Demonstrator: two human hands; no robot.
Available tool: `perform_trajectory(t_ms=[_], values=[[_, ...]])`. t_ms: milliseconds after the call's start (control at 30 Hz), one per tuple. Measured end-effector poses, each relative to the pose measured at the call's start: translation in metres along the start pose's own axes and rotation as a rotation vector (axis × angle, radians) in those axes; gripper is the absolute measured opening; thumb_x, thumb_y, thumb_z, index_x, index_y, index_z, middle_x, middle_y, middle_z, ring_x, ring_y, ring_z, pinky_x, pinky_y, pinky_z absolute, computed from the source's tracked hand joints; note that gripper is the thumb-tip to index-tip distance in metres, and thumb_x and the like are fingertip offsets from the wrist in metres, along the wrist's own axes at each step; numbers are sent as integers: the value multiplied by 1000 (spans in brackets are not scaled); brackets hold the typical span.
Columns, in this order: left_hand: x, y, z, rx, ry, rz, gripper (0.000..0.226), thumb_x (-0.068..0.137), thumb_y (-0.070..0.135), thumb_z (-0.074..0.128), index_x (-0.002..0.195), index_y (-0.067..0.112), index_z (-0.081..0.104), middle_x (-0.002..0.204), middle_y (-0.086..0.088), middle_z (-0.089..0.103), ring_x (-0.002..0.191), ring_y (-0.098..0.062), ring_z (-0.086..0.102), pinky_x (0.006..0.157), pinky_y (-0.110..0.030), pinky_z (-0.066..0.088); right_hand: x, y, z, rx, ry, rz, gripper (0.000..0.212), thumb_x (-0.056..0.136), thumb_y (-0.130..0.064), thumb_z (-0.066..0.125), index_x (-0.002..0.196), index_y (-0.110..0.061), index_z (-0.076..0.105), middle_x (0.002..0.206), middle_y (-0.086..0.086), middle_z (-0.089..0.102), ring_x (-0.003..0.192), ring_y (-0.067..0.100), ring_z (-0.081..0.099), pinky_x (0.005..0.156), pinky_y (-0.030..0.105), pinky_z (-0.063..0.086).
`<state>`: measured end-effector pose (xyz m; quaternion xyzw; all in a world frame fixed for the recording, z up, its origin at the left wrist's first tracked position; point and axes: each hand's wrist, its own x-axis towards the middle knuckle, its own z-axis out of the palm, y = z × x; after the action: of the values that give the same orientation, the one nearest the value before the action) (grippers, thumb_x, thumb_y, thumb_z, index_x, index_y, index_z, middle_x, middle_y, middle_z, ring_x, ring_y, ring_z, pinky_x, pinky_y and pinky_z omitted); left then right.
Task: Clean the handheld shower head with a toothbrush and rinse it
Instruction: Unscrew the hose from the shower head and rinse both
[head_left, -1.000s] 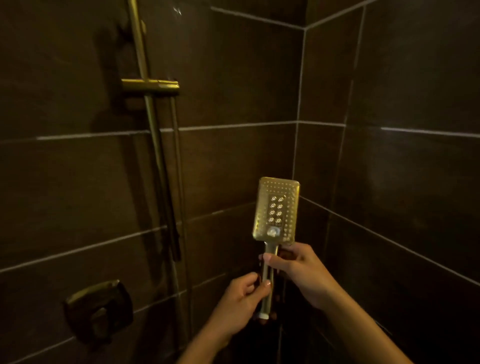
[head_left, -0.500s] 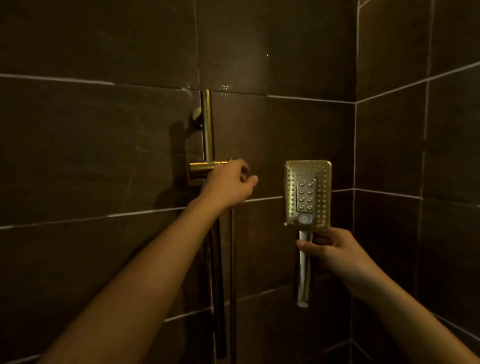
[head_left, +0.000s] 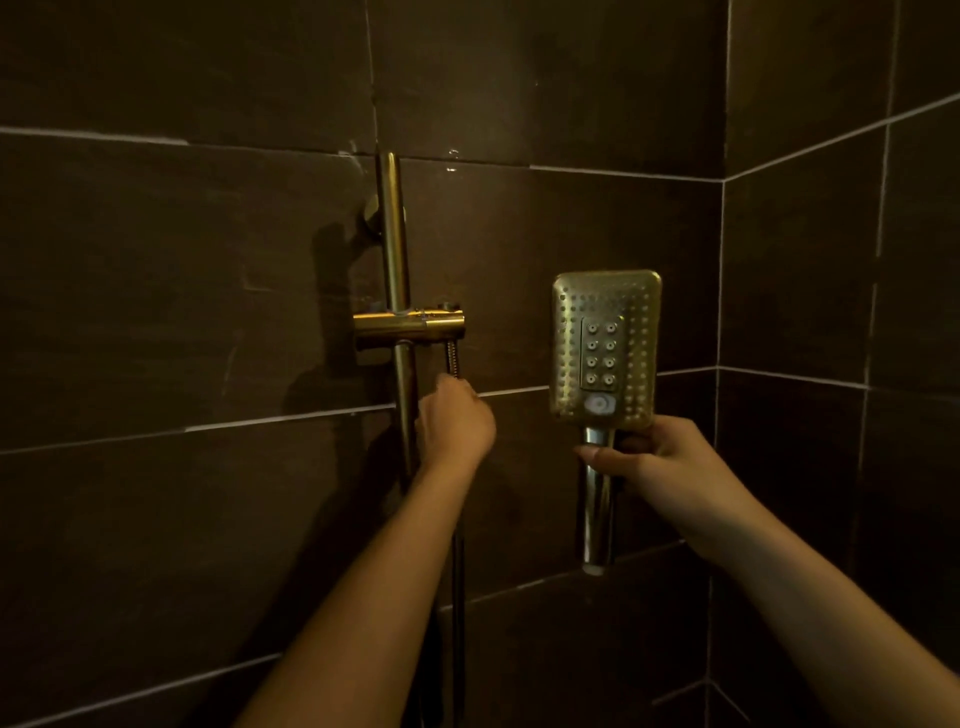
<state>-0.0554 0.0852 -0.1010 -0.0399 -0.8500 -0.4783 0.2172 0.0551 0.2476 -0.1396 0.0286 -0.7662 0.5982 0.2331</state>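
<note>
- Right hand (head_left: 670, 462) closed around the handle just below the gold shower head (head_left: 605, 345), held upright, nozzle face toward the camera.
- Left hand (head_left: 456, 423) curled at the metal hose (head_left: 453, 358) beside the vertical rail (head_left: 397, 270), under the slider bracket (head_left: 409, 328); grip on the hose hidden, cannot tell.
- Dark tiled wall (head_left: 156, 286) behind both hands.
</note>
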Motion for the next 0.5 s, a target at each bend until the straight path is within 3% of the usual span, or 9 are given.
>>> perform_trajectory(t_ms=[133,300,400,500], values=[[11,-7,13,-315,91,3,33,107,32,31,123,18,55,117,-7,63,112,-27,60,94,-44,49,0,6,-5,-11,0,-11,23,92,-9,72,111,-22,75,103,-7,80,100,6,73,84,28,52],[26,-4,16,-414,81,136,26,106,36,35,103,25,59,88,6,57,90,-16,60,79,-36,48,-3,4,-15,-31,3,-28,23,92,-9,72,109,-25,74,102,-9,80,94,-4,71,75,18,47],[32,7,15,-379,14,201,22,106,33,40,101,24,59,81,12,53,73,-1,50,61,-21,37,-4,2,-22,-31,17,-37,25,91,-9,73,111,-25,74,106,-9,79,103,3,71,83,22,49],[28,14,24,-360,-55,240,23,105,32,42,104,21,63,80,7,53,68,-5,48,56,-23,34,-7,0,-29,-33,31,-44,26,91,-10,73,113,-25,74,108,-9,79,110,8,69,92,31,51]])
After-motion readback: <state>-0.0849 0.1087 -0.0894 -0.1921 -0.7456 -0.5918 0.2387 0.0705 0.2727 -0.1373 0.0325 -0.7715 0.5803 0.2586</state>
